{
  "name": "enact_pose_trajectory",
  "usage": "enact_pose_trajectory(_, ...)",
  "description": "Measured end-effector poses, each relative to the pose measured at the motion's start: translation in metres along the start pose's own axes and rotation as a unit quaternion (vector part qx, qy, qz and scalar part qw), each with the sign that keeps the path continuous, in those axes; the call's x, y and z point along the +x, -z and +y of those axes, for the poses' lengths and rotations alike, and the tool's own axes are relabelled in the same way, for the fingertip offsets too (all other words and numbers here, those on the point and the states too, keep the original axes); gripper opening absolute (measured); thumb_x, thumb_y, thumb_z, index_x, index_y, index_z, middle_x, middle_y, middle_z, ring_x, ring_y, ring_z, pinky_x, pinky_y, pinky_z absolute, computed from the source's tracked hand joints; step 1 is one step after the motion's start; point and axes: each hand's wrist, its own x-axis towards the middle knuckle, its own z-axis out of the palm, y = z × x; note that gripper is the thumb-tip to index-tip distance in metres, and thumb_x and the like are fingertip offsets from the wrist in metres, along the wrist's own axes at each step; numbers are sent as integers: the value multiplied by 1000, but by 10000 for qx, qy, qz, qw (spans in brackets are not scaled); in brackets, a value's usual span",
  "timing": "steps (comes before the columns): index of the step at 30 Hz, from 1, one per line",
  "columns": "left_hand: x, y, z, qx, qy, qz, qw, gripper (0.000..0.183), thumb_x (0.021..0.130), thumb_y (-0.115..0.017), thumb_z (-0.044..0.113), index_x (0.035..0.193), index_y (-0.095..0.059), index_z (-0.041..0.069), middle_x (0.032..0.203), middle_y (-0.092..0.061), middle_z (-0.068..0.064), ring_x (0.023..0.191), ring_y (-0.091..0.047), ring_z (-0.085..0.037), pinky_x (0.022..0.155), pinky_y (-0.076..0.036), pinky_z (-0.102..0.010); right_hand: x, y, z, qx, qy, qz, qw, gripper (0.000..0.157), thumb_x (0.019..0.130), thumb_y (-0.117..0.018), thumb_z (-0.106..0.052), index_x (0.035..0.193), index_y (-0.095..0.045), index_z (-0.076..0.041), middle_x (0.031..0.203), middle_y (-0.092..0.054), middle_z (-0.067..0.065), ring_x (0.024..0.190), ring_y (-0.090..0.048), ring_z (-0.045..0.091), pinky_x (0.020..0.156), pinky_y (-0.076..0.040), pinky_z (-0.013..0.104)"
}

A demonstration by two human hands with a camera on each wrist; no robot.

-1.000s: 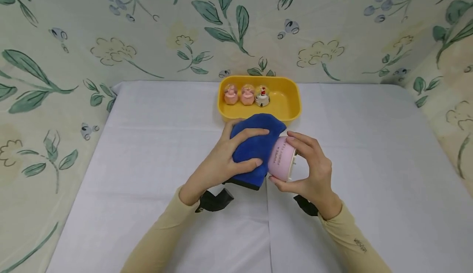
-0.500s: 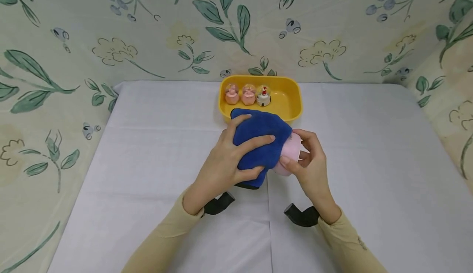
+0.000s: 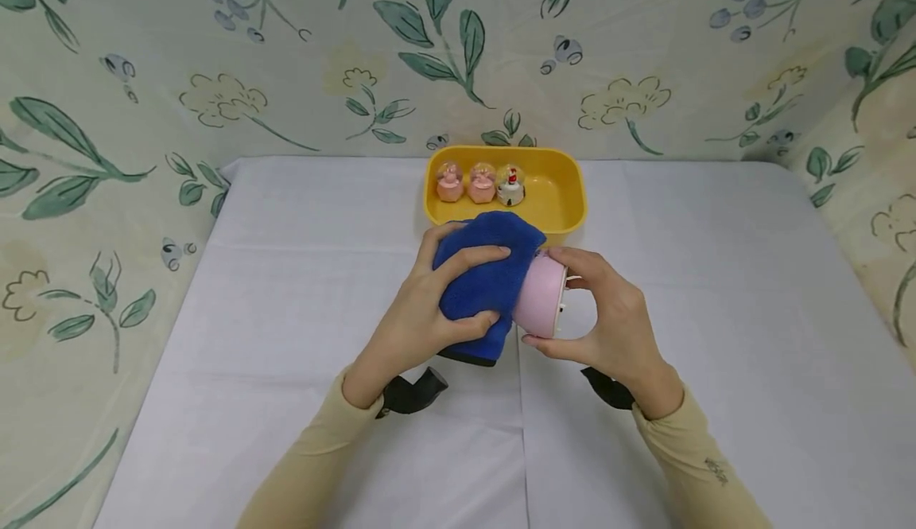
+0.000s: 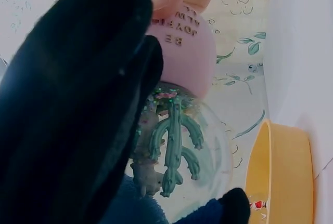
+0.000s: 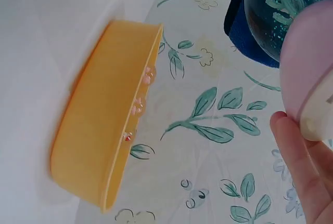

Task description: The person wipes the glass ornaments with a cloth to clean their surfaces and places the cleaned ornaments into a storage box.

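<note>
A snow globe with a pink lettered base [image 3: 540,297] is held on its side above the table. Its clear dome [image 4: 210,146], with a green cactus [image 4: 174,143] and glitter inside, shows in the left wrist view. My left hand [image 3: 436,302] grips a blue cloth [image 3: 483,274] wrapped over the dome, fingers spread across it. My right hand [image 3: 611,314] pinches the pink base between thumb and fingers from the right. In the right wrist view, the fingertips [image 5: 281,122] press at the rim of the base, and the blue cloth lies behind the dome.
Behind the hands stands a yellow tray [image 3: 565,227]. Two small pink snow globes [image 3: 449,183] and a white one [image 3: 510,187] line its left part. A white cloth covers the table [image 3: 286,314]; a flowered curtain [image 3: 308,60] hangs behind.
The cloth and left hand shift right, then back left over the dome. My right hand turns the base and re-grips it, so its lettering no longer shows in the head view.
</note>
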Motion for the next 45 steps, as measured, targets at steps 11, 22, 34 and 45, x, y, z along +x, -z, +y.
enact_pose_trajectory(11, 2, -1, 5, 1194, -427, 257, 9916, 55, 79, -75, 29, 130, -55, 30, 144, -28, -10, 121, -41, -32, 90, -48, -49, -8, -15, -5, 1426, -1425, 582, 9777, 85, 67, -87, -33, 131, -47, 4, 120, -60, 18, 84, -61, 15, 73, -52, 18)
enact_pose_trajectory(22, 4, -1, 4, 1426, -506, 375, 9878, 54, 78, -76, 30, 128, -57, 30, 144, -28, -9, 124, -39, -32, 92, -46, -50, -4, -10, -15, 2375, -3232, -267, 9157, 73, 78, -75, -4, 139, -35, -5, 107, -62, 23, 83, -66, 14, 70, -56, 26)
enact_pose_trajectory(34, 4, 13, 7, 5, 267, 78, 9996, 55, 80, -73, 27, 131, -54, 32, 144, -26, -3, 117, -44, -31, 88, -49, -49, 4, 4, -5, 367, -582, -645, 9955, 93, 68, -83, -39, 140, -36, -5, 127, -49, 18, 103, -55, 23, 73, -55, 27)
enact_pose_trajectory(45, 5, 9, 12, 865, -113, 133, 9961, 56, 80, -73, 30, 132, -53, 31, 143, -27, -8, 117, -45, -33, 87, -49, -49, 1, -5, -2, 1278, -711, 316, 9887, 91, 68, -79, -52, 131, -47, 6, 111, -59, 17, 74, -61, 13, 68, -53, 17)
